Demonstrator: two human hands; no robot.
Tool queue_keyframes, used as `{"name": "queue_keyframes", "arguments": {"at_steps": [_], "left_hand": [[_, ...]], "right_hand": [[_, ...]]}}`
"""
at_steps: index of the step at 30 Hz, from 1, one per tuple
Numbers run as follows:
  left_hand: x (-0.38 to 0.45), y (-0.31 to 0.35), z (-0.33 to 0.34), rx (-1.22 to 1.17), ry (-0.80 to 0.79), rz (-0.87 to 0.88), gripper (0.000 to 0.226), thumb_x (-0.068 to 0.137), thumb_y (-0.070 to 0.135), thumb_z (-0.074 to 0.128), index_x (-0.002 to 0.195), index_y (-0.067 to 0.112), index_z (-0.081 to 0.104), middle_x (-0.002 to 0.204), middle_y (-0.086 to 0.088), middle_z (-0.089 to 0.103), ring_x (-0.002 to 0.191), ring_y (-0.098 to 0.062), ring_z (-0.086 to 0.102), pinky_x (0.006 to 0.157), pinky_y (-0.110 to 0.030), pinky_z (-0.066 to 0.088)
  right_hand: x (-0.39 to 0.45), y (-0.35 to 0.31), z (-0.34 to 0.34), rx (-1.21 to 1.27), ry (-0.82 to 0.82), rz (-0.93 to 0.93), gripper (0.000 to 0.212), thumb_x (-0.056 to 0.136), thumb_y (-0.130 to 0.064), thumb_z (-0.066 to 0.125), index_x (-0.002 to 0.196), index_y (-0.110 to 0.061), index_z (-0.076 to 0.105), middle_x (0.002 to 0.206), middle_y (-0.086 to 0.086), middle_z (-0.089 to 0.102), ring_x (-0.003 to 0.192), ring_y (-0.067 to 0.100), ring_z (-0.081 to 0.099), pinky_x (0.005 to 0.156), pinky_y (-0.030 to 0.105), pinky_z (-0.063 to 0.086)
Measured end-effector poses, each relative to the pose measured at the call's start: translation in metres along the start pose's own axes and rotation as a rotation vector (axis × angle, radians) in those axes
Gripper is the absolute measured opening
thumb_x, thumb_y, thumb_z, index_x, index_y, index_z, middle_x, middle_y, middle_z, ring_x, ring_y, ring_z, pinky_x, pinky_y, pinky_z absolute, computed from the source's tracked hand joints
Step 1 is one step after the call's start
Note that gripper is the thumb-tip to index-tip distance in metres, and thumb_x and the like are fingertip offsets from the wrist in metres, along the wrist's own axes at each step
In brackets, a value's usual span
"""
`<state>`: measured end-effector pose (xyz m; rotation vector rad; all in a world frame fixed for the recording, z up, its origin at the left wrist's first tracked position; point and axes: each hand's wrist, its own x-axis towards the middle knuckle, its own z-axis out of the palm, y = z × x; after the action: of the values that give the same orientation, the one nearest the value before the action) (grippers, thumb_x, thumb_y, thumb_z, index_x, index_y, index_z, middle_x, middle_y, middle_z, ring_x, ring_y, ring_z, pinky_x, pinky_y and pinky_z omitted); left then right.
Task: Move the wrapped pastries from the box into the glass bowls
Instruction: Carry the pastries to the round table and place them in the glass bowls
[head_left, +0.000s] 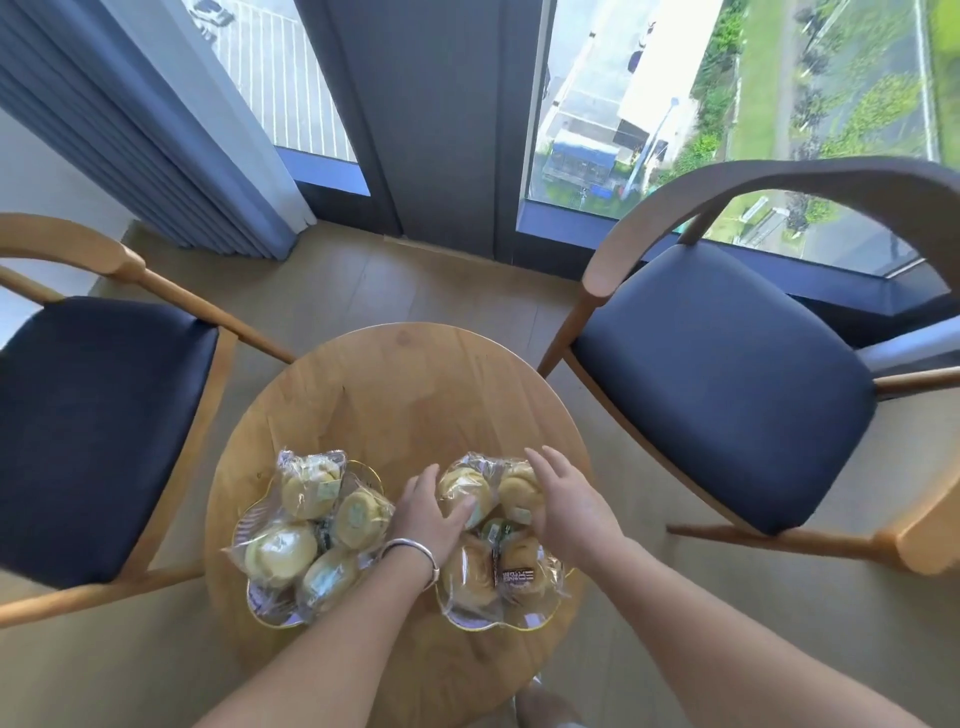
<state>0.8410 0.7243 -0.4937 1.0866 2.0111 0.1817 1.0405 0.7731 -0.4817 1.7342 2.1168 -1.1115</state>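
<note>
Both your hands are down on the right glass bowl, and it's piled high with wrapped pastries. Your left hand, the one with the bracelet at the wrist, lies across the far-left pastry of that pile, fingers fairly straight and the thumb laid over its wrapper, pressing rather than pinching. Your right hand comes in from the other side, fingers spread and relaxed, the palm resting against the far-right pastry; nothing is gripped there either.

Over to the left, just beside, the left glass bowl holds its own heap of paler wrapped pastries, stacked above the rim. Both bowls stand on the near half of the round wooden table, close together but apart.

No box shows anywhere in this view. A chair with a dark seat stands at the left of the table, another chair at the right, both before the tall windows.
</note>
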Motion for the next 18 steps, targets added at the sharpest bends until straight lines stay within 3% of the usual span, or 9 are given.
{"name": "queue_keyframes", "arguments": {"at_steps": [6,10,18], "left_hand": [[-0.013,-0.001,-0.013,0.081,0.013,0.082,0.08,0.088,0.049,0.062,0.151,0.021,0.023,0.155,0.002,0.028,0.137,-0.017,0.035,0.108,-0.033,0.035],[-0.027,-0.003,-0.031,0.147,-0.017,0.114,0.081,0.088,0.053,0.059,0.152,0.023,0.02,0.156,0.006,0.024,0.137,-0.015,0.034,0.107,-0.034,0.038],[-0.062,-0.02,-0.066,0.203,-0.007,0.147,0.08,0.09,0.05,0.059,0.153,0.023,0.017,0.159,0.002,0.019,0.143,-0.016,0.025,0.114,-0.034,0.027]], "right_hand": [[-0.017,-0.003,-0.002,-0.089,0.063,-0.038,0.079,0.089,-0.027,0.061,0.155,-0.03,0.017,0.164,0.001,0.015,0.148,0.02,0.019,0.117,0.035,0.028],[-0.029,-0.013,-0.01,-0.118,0.102,-0.045,0.077,0.09,-0.032,0.06,0.154,-0.031,0.019,0.163,0.0,0.018,0.147,0.02,0.021,0.116,0.036,0.031],[-0.058,-0.038,-0.02,-0.135,0.15,-0.052,0.078,0.087,-0.036,0.065,0.152,-0.036,0.022,0.162,-0.003,0.022,0.145,0.019,0.028,0.113,0.035,0.037]]}}
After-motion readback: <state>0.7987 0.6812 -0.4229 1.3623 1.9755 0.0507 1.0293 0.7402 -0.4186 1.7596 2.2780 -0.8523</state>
